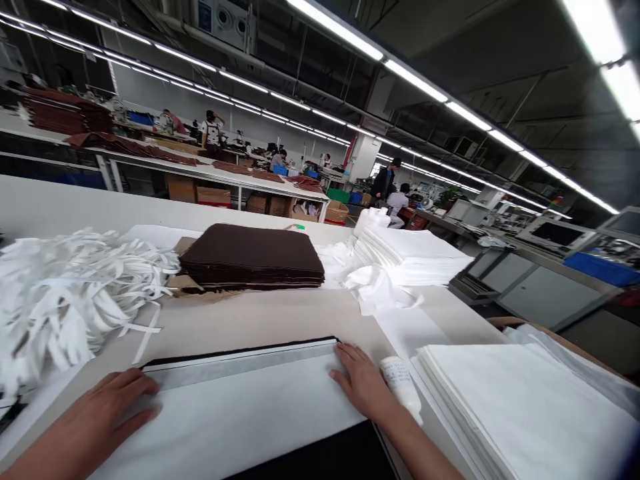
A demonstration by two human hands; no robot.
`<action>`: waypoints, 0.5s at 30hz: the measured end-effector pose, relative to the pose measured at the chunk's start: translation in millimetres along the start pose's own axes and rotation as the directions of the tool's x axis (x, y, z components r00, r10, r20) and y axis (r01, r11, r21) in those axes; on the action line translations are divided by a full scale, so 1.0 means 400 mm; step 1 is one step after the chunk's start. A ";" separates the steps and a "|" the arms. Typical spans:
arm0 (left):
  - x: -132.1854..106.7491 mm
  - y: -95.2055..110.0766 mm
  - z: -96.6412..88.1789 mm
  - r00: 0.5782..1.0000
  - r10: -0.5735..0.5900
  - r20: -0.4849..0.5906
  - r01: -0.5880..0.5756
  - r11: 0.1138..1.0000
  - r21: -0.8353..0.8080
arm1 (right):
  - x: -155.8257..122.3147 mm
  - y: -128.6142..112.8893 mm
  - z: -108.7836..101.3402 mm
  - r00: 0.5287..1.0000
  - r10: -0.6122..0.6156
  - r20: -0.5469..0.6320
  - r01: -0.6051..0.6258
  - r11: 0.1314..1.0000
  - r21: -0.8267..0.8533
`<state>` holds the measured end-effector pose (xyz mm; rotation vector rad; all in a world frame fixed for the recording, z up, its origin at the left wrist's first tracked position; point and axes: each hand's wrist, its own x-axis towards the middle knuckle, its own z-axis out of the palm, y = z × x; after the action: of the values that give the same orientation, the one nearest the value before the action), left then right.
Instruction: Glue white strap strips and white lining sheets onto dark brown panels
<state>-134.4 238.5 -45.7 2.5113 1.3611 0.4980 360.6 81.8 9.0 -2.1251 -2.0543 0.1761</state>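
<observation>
A white sheet [250, 407] lies in front of me over a black panel [325, 457], whose dark edge shows along the far side and at the bottom. Along the far edge of the sheet runs a greyish strip [240, 368]. My left hand [113, 407] rests at the far left corner, thumb and fingers apart. At the far right corner, my right hand [357, 377] lies on the sheet with its fingers stretched out and its thumb spread. A white bottle [401, 385] with handwriting on it lies just right of my right hand.
White strips [75, 293] are heaped at the left. Behind the sheet is a stack of dark brown panels [255, 253], with a stack of white sheets [415, 253] to its right. Another white stack [535, 393] stands at the near right. People work at tables farther back.
</observation>
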 end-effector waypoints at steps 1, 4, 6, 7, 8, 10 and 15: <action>0.002 0.026 -0.026 0.998 -0.004 0.062 0.004 1.000 -0.004 | -0.001 0.006 0.004 1.000 -0.006 -0.013 0.006 1.000 -0.003; 0.006 0.106 -0.094 0.988 0.008 0.153 -0.005 1.000 -0.021 | -0.002 0.024 0.018 0.996 -0.006 -0.085 0.005 1.000 -0.004; 0.000 0.147 -0.128 0.989 0.021 0.149 -0.018 1.000 -0.024 | -0.004 0.031 0.024 0.994 -0.015 -0.111 0.017 1.000 0.011; -0.009 0.161 -0.141 0.988 0.044 0.146 -0.040 0.999 -0.034 | -0.004 0.033 0.025 0.994 -0.031 -0.104 0.033 0.999 0.021; -0.021 0.171 -0.152 0.986 0.079 0.149 -0.072 0.996 -0.051 | -0.005 0.034 0.025 0.995 -0.054 -0.088 0.057 0.998 0.032; -0.054 0.181 -0.169 0.970 0.169 0.173 -0.153 0.983 -0.104 | -0.004 0.034 0.019 0.993 -0.112 -0.045 0.114 0.992 0.049; -0.150 0.192 -0.193 0.935 0.312 0.168 -0.282 0.942 -0.183 | 0.009 0.037 0.001 0.971 -0.238 0.006 0.237 0.969 0.068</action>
<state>-137.8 150.4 42.0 2.5667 0.8403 0.3840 375.0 85.0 5.7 -1.8256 -2.2551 0.2221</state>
